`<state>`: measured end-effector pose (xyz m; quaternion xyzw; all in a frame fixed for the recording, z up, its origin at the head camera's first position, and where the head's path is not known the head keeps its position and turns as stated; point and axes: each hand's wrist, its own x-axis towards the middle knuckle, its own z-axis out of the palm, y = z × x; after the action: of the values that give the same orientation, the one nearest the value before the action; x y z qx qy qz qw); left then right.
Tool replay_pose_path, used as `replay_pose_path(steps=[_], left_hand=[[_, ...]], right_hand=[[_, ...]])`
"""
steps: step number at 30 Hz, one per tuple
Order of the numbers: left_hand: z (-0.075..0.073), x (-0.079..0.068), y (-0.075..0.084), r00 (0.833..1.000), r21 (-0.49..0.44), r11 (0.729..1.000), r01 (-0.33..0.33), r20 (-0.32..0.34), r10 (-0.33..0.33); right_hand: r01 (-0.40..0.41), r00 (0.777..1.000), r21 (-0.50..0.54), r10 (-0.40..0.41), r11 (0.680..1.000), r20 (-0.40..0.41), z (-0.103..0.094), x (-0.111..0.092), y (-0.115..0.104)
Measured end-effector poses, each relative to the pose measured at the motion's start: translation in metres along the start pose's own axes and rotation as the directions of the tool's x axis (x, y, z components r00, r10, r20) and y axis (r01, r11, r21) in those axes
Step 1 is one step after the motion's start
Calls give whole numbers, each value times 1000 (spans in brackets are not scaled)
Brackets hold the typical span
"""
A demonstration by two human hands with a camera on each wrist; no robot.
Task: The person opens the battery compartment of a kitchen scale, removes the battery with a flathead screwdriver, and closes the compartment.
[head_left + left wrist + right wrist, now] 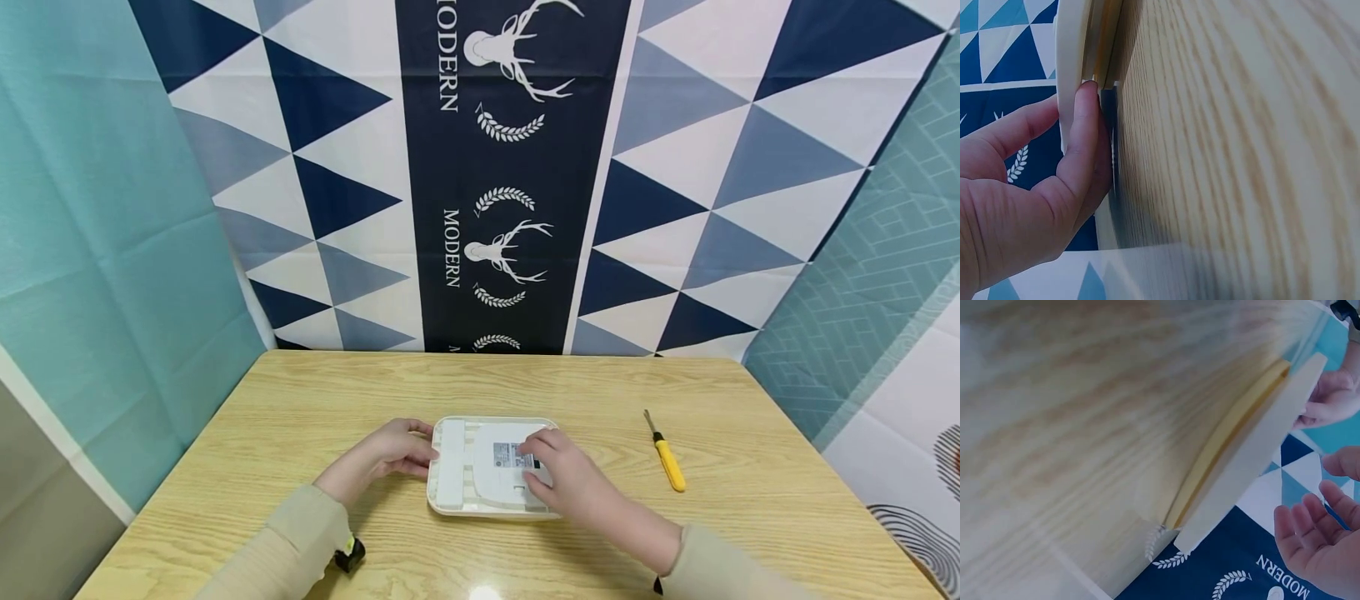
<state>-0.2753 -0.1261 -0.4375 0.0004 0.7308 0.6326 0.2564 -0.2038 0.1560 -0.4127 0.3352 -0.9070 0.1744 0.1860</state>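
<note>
A flat white rectangular device (452, 462) with rounded corners lies on the wooden table, its underside facing up. A printed label (506, 454) sits on its raised middle panel, and a plain strip runs along its left side. At the left edge, my left hand (401, 448) pinches the rim between thumb and fingers; the left wrist view shows the fingertips (1087, 94) tucked under it. My right hand (566, 475) hovers over the device's right part with fingers loosely bent, holding nothing. In the right wrist view, that hand (1329, 540) stands apart from the device's white edge (1254, 456).
A screwdriver (669, 462) with a yellow handle lies on the table (360, 383) to the right. Behind the table hangs a patterned cloth (517, 167) with triangles and deer heads. Teal cloths hang at both sides.
</note>
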Motion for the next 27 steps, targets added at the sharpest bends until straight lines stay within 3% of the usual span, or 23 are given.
replay_pose_path(steps=[5, 9, 27], left_hand=[[0, 1, 1, 1000, -3, 1000, 11, -3, -11], [0, -1, 1, 1000, 3, 1000, 3, -1, -3], [1, 0, 1, 1000, 16, 1000, 4, -3, -4]], right_hand=[[151, 985, -82, -157, 985, -75, 8, -4, 3], [213, 972, -122, -223, 969, -80, 13, -6, 5], [288, 958, -280, -279, 916, 71, 19, -2, 1]])
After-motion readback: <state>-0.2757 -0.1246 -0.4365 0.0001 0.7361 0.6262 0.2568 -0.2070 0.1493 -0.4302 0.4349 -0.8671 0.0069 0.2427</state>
